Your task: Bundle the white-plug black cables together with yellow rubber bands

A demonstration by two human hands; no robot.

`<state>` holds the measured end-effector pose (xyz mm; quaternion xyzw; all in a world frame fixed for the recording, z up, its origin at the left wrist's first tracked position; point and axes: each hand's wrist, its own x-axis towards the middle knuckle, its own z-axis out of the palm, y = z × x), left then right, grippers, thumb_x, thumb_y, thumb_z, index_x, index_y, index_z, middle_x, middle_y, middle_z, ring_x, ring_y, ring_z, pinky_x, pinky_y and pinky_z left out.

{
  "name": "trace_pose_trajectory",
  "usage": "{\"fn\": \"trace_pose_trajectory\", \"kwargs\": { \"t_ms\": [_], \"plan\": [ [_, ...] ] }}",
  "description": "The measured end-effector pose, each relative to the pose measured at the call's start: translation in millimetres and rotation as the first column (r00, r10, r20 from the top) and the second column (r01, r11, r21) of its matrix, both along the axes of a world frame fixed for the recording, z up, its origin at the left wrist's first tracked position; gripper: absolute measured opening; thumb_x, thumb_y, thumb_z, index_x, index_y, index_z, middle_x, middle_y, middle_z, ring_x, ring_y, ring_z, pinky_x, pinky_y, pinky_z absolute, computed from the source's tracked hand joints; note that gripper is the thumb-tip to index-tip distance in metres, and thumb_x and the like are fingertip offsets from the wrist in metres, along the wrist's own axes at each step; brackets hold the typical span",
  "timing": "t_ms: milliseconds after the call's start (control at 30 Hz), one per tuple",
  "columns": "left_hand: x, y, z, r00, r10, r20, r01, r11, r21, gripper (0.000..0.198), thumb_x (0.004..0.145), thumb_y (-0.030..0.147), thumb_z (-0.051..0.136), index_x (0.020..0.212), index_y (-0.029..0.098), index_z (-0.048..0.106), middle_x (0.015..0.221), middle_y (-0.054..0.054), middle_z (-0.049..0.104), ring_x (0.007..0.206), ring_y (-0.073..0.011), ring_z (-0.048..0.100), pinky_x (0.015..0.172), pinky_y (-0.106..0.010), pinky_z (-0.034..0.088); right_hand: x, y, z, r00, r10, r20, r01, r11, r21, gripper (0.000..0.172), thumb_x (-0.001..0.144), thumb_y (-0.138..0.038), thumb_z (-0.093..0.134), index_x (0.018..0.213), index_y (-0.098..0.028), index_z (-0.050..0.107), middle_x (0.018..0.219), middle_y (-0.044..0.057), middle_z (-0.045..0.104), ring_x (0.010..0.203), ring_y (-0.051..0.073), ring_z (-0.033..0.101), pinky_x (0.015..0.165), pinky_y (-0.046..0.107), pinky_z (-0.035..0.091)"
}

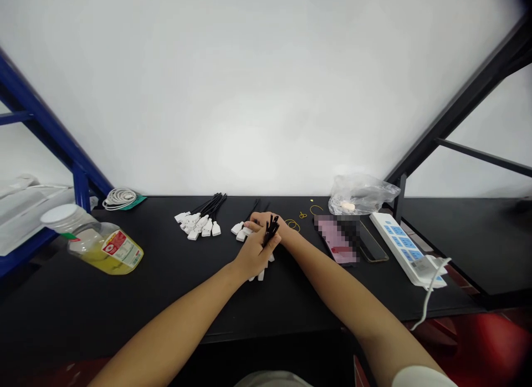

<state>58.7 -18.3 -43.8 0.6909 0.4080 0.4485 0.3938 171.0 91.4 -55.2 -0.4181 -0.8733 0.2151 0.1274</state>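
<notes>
My left hand is closed around an upright bundle of thin black cables. Their black tips stick out above the fist, and white plug-like ends show below it. Just behind, my right hand is bent with its fingers curled over a small pile of the same white-ended cables. The left hand partly covers it, so what its fingers grip cannot be made out. Further left lies a bigger pile of these cables, white ends toward me and black stems pointing away.
Yellow rubber bands lie right of my hands. Beyond them are two phones, a clear plastic bag and a white power strip. A jar with yellow contents and a coiled white cable stand left.
</notes>
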Motion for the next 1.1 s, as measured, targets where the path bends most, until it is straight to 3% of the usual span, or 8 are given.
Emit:
{"fn": "trace_pose_trajectory", "kwargs": {
  "t_ms": [200,367,500,633,700,867,967,1100],
  "plan": [
    [1,1,-1.4,0.996,0.060,0.071,-0.059,0.998,-0.016,0.043,0.098,0.056,0.042,0.083,0.020,0.058,0.060,0.002,0.052,0.055,-0.0142,0.054,0.060,-0.030,0.049,38,-14,14.8,0.898,-0.175,-0.405,0.170,0.984,-0.050,0.008,0.083,-0.027,0.059,0.085,-0.020,0.057,0.071,-0.003,0.061,0.060,0.011,0.050,0.060,0.023,0.039],
    [1,3,1.1,0.975,0.199,0.100,-0.205,0.977,0.053,0.036,0.096,0.053,0.048,0.091,0.020,0.062,0.085,-0.005,0.063,0.084,-0.0200,0.063,0.084,-0.037,0.051,66,-44,17.3,0.814,-0.157,-0.560,0.046,0.977,-0.207,0.020,0.081,-0.026,0.060,0.094,-0.023,0.045,0.080,-0.003,0.063,0.058,0.010,0.047,0.056,0.022,0.039],
    [0,7,-3.4,0.962,0.254,0.105,-0.260,0.964,0.059,0.036,0.091,0.048,0.060,0.114,0.021,0.062,0.110,-0.009,0.065,0.103,-0.0226,0.063,0.094,-0.039,0.049,65,-63,21.2,0.900,0.018,-0.436,-0.087,0.986,-0.140,0.011,0.082,-0.021,0.061,0.081,-0.021,0.051,0.071,-0.004,0.057,0.062,0.011,0.050,0.059,0.023,0.040],
    [-2,11,-5.9,0.971,0.210,0.117,-0.209,0.978,-0.027,0.036,0.092,0.049,0.057,0.109,0.019,0.067,0.110,-0.009,0.069,0.105,-0.0245,0.065,0.096,-0.041,0.049,63,-65,25.8,0.915,0.176,-0.364,-0.219,0.972,-0.080,0.007,0.079,-0.012,0.057,0.080,-0.019,0.059,0.079,-0.001,0.064,0.070,0.012,0.057,0.070,0.024,0.044],
    [-2,12,-5.1,0.970,0.199,0.137,-0.196,0.980,-0.035,0.037,0.095,0.051,0.051,0.103,0.020,0.069,0.105,-0.009,0.072,0.102,-0.0247,0.066,0.095,-0.042,0.049,65,-60,23.8,0.915,0.152,-0.375,-0.212,0.969,-0.124,0.011,0.077,-0.009,0.056,0.079,-0.018,0.061,0.080,0.000,0.066,0.071,0.013,0.059,0.070,0.023,0.044],
    [-2,10,-1.2,0.967,0.197,0.162,-0.194,0.980,-0.035,0.043,0.096,0.056,0.047,0.088,0.020,0.069,0.089,-0.008,0.072,0.092,-0.0231,0.067,0.088,-0.039,0.051,61,-40,11.0,0.949,-0.104,-0.298,0.088,0.994,-0.065,0.015,0.086,-0.017,0.054,0.094,-0.019,0.067,0.078,0.000,0.068,0.068,0.013,0.058,0.065,0.023,0.042],
    [-1,8,1.3,0.980,0.122,0.156,-0.114,0.992,-0.059,0.047,0.096,0.057,0.045,0.072,0.019,0.060,0.068,-0.004,0.065,0.067,-0.0172,0.063,0.072,-0.033,0.051,48,-30,7.2,0.989,-0.075,-0.126,0.080,0.996,0.032,0.025,0.093,-0.024,0.051,0.113,-0.023,0.066,0.094,0.004,0.073,0.082,0.018,0.065,0.071,0.026,0.044],
    [2,5,3.4,0.980,0.072,0.187,-0.054,0.994,-0.098,0.045,0.093,0.059,0.049,0.071,0.020,0.051,0.053,0.004,0.052,0.050,-0.0118,0.051,0.055,-0.026,0.045,35,-25,8.1,0.977,-0.037,0.208,0.015,0.994,0.106,0.025,0.095,-0.031,0.050,0.110,-0.024,0.068,0.105,0.008,0.073,0.092,0.023,0.069,0.073,0.028,0.046]
  ]
}}
